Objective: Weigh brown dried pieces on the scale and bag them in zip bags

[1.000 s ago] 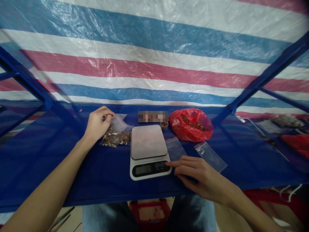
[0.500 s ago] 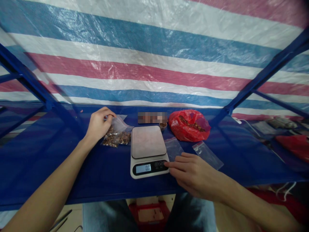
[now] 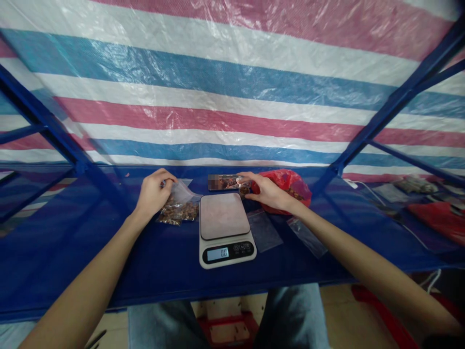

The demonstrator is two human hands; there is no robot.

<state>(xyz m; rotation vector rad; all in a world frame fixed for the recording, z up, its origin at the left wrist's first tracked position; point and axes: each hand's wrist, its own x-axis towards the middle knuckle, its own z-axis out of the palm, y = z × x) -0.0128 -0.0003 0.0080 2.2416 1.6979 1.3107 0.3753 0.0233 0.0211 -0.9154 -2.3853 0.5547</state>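
My left hand (image 3: pixel 157 193) pinches the top edge of a clear zip bag (image 3: pixel 183 192) at the left of the kitchen scale. Brown dried pieces fill the bottoms of the bags (image 3: pixel 173 213) under that hand. The white kitchen scale (image 3: pixel 224 218) has a bare platform and its display (image 3: pixel 217 254) reads 0.0. Behind the scale's right corner, my right hand (image 3: pixel 263 190) has thumb and fingers around a small cup (image 3: pixel 244 189) of brown pieces. Beyond that wrist sits a red plastic bag (image 3: pixel 290 180) of the same pieces, partly hidden by the hand.
Flat zip bags (image 3: pixel 264 230) lie right of the scale, another (image 3: pixel 307 237) under my right forearm. A phone-like dark screen (image 3: pixel 222 182) stands behind the scale. Blue metal bars (image 3: pixel 358 140) flank the blue tabletop (image 3: pixel 160 271); a striped plastic sheet (image 3: pixel 225 116) hangs behind.
My right hand has left the scale's buttons and moved up and away to the small cup. My left hand stays on the zip bag. The display still reads 0.0.
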